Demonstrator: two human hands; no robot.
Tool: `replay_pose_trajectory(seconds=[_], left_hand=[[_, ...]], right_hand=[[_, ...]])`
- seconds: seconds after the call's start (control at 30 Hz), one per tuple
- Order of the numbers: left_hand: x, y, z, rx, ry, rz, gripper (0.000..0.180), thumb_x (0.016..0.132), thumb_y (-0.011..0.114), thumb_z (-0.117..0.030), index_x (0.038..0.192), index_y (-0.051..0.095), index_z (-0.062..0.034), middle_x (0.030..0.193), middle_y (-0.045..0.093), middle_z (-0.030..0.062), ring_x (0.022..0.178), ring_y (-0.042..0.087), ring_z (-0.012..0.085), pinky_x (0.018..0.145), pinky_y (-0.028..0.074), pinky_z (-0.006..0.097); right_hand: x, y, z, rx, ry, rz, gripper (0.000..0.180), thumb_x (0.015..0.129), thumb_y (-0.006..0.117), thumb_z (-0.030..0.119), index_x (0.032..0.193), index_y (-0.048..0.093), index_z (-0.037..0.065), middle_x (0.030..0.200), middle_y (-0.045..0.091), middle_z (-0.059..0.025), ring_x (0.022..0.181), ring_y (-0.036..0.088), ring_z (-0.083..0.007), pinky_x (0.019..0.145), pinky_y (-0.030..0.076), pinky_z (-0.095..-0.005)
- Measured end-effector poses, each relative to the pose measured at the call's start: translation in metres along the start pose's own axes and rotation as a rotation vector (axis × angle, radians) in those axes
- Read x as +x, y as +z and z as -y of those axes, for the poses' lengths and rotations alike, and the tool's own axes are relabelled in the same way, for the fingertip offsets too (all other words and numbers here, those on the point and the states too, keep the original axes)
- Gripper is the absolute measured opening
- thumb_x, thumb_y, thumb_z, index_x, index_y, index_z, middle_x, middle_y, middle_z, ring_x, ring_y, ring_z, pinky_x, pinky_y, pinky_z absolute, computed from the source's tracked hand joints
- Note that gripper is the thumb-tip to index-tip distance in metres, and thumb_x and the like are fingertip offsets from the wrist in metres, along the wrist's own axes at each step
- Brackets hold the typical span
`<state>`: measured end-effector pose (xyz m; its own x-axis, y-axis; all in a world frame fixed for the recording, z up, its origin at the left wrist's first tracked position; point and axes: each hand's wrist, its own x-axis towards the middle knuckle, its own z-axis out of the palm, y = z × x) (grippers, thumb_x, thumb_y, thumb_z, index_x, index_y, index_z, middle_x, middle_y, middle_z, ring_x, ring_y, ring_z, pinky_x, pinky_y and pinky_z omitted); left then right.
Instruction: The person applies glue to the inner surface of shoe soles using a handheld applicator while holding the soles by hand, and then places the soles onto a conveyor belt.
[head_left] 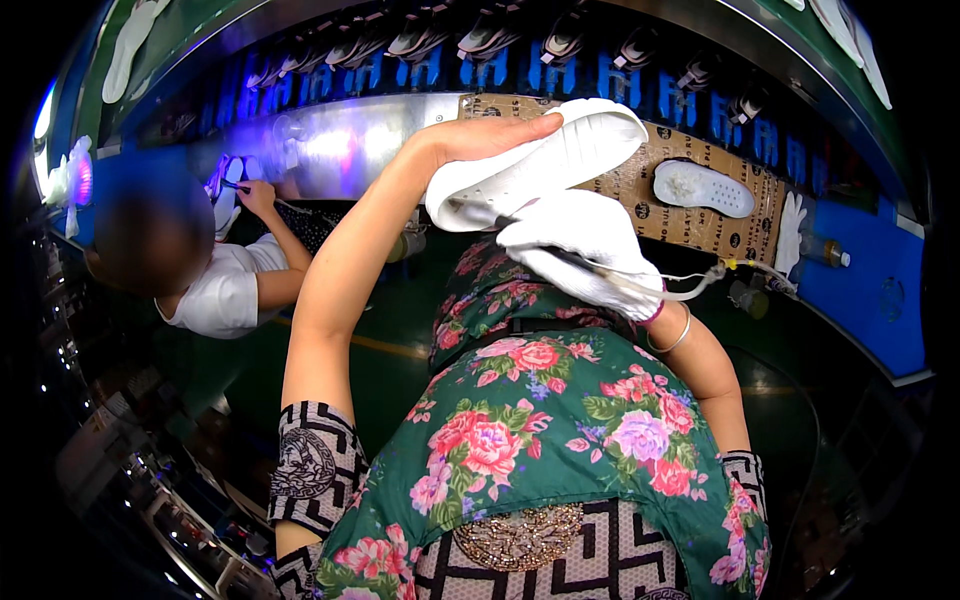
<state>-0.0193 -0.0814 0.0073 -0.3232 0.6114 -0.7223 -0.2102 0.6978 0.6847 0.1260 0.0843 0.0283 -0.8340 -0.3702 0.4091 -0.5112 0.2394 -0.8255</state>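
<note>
My bare left hand holds up a white shoe sole by its far side, with the hollow inner face turned toward me. The sole is tilted, its near end lower on the left. My right hand, in a white knitted glove, is closed round a slim brush whose blurred tip is at the lower end of the sole; whether it touches cannot be made out. A thin pale tube runs from the gloved hand off to the right. Most of the brush handle is hidden by the fingers.
Another white sole lies on brown cardboard at the right, near a loose white glove and a bottle. Shoes on blue holders line the back. At the left, a co-worker handles a shoe beside the metal tabletop.
</note>
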Motion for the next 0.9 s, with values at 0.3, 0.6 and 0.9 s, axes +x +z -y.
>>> replay_pose_trajectory(seconds=[0.3,0.6,0.9], left_hand=[[0.0,-0.008,-0.009,0.198,0.092,-0.013,0.098,0.087,0.028,-0.081,0.14,0.047,-0.0007,0.138,0.051,0.0217,0.127,0.051,0.0322,0.105,0.041,0.036],[0.007,-0.017,-0.002,0.139,0.136,-0.116,0.089,0.091,0.03,-0.076,0.137,0.052,-0.0032,0.135,0.054,0.0208,0.123,0.053,0.028,0.103,0.041,0.035],[0.003,0.002,0.012,-0.875,0.29,-0.168,0.08,0.094,0.03,-0.07,0.141,0.046,-0.0081,0.132,0.058,0.0106,0.114,0.059,0.0201,0.092,0.052,0.034]], right_hand=[[0.005,-0.006,-0.003,-0.031,0.079,0.026,0.017,0.079,0.072,0.015,0.096,0.072,0.014,0.09,0.068,-0.007,0.079,0.067,-0.0267,0.072,0.054,-0.0351],[-0.002,0.001,0.001,-0.214,-0.1,0.113,0.021,0.079,0.072,0.014,0.1,0.071,0.016,0.088,0.067,-0.0041,0.073,0.064,-0.0236,0.063,0.049,-0.0344],[-0.003,-0.013,0.005,0.479,0.521,-0.378,0.02,0.082,0.074,0.004,0.102,0.071,-0.001,0.089,0.07,-0.0039,0.075,0.064,-0.0085,0.065,0.052,-0.0221]])
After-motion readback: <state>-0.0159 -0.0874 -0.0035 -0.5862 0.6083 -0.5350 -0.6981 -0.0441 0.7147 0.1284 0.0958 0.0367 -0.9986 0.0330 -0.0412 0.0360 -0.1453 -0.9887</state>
